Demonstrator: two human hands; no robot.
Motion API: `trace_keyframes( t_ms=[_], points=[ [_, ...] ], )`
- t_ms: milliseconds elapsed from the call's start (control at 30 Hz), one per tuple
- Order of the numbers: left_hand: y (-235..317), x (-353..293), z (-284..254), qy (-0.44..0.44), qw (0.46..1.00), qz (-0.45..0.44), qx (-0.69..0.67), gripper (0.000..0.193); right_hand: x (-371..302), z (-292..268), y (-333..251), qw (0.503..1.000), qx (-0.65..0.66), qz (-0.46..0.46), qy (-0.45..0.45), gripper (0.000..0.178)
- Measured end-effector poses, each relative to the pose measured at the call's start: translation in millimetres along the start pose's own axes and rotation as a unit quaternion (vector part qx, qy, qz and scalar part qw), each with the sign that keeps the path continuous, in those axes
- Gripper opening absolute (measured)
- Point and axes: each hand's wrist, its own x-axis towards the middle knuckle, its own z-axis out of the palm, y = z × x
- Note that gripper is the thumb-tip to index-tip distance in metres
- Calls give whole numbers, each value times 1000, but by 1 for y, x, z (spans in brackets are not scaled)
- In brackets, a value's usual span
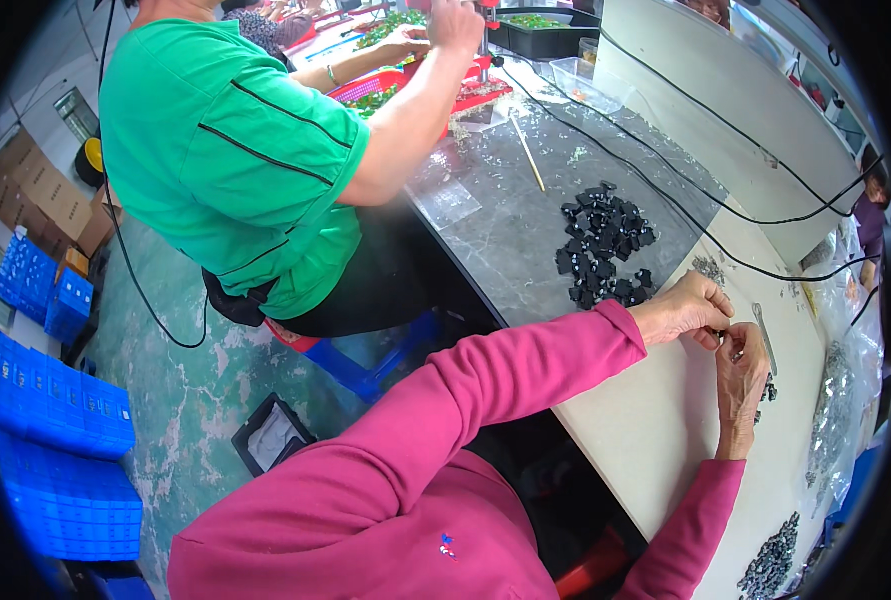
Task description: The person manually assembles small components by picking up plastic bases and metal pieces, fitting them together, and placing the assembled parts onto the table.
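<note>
Both hands meet over the pale worktop (630, 435), right of centre. Left hand (689, 310) comes in from the left, right hand (741, 372) from below; fingertips nearly touching. Grip: both pinched together on a small dark part (721, 335), which sits between the fingertips, mostly hidden; can't tell its shape. Slim metal tool (764, 335) lies just right of the right hand, a few dark bits (768, 388) below it. Heap of black pieces (605, 245) with small light spots is on the grey mat (510, 255), up-left of the left hand. Small scatter of dark bits near the mat's edge, above the left hand. Another dark pile (771, 558) at lower right, well apart from the hands. Clear plastic bag (837, 415) along the right side. Black cables (665, 195) run over the mat to the right. Thin stick (527, 155) lies further up the mat. Co-worker in green (235, 170) sits to the left, arms at a red machine (487, 45). Blue crates (60, 410) stacked far left.
</note>
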Motion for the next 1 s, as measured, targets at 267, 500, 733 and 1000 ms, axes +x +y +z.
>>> trace_keyframes(
  t_ms=[267, 500, 733, 1000],
  points=[
    [-5, 1, -3, -5, 998, -16, -57, 20, 1, 0, -5, 1000, 14, 0, -2, 10],
    [-4, 1, -2, -1, 998, -22, -53, 20, 0, -1, -4, 1000, 11, -10, -16, 11],
    [-4, -1, -4, 4, 998, -32, -54, 21, 1, -3, -8, 999, 5, -28, -24, 10],
    [1, -5, -2, 1, 998, -45, -41, 19, 2, -2, -10, 1000, 16, -25, -9, 9]
  ],
)
